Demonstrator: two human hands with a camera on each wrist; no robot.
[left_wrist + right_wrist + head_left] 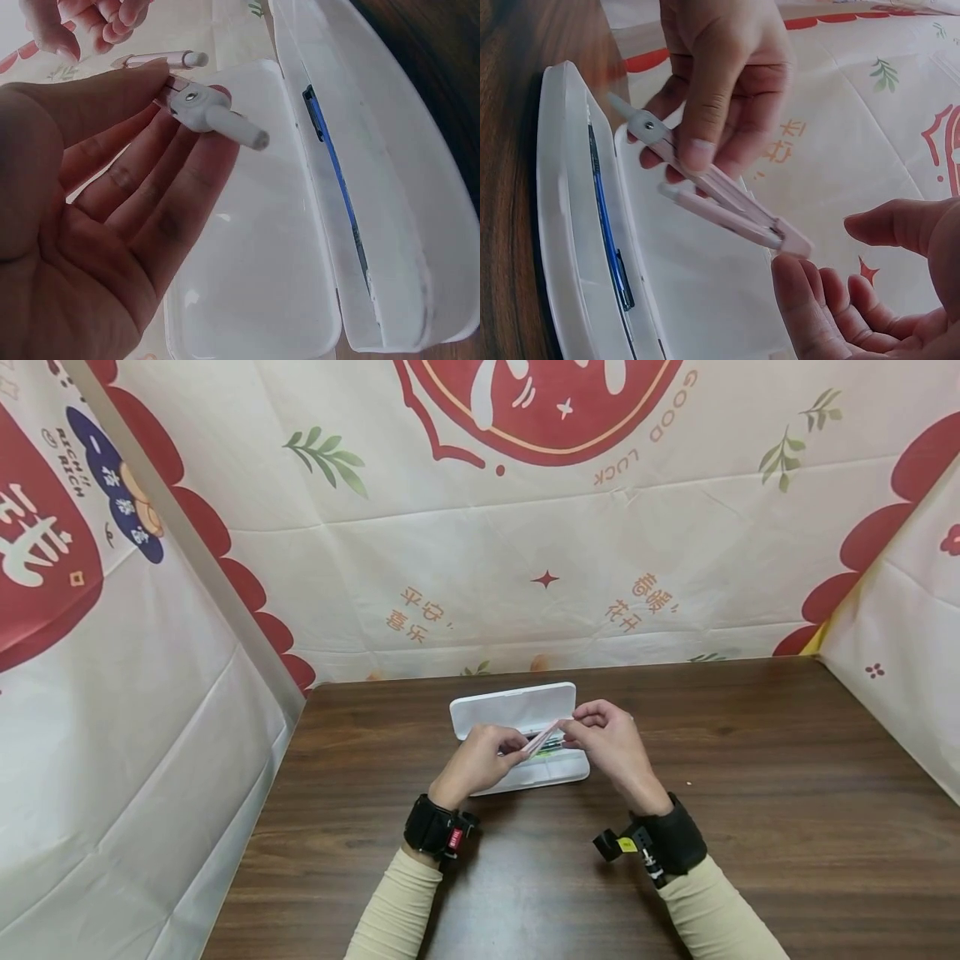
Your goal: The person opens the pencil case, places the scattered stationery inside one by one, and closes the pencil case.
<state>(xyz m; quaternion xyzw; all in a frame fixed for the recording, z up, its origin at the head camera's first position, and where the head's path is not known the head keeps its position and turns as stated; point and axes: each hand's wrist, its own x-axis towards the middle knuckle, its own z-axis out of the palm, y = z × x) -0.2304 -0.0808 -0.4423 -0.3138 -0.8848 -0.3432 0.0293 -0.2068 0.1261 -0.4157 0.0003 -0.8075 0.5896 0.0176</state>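
A pink and white drawing compass (731, 196) is pinched between the thumb and fingers of my left hand (480, 758), close to its white hinge (193, 105). It is held above an open white pencil case (516, 706). My right hand (609, 745) is at the compass's other end; in the right wrist view a fingertip (787, 274) touches that end while the thumb stands apart from it. Inside the case lies a blue pen (609, 225), along with other slim items that the hands partly hide in the head view.
The case stands on a brown wooden table (750, 793), near its back edge. White printed cloth (480, 568) hangs behind the table and on both sides. Each wrist wears a black strap (671, 839) with a small camera.
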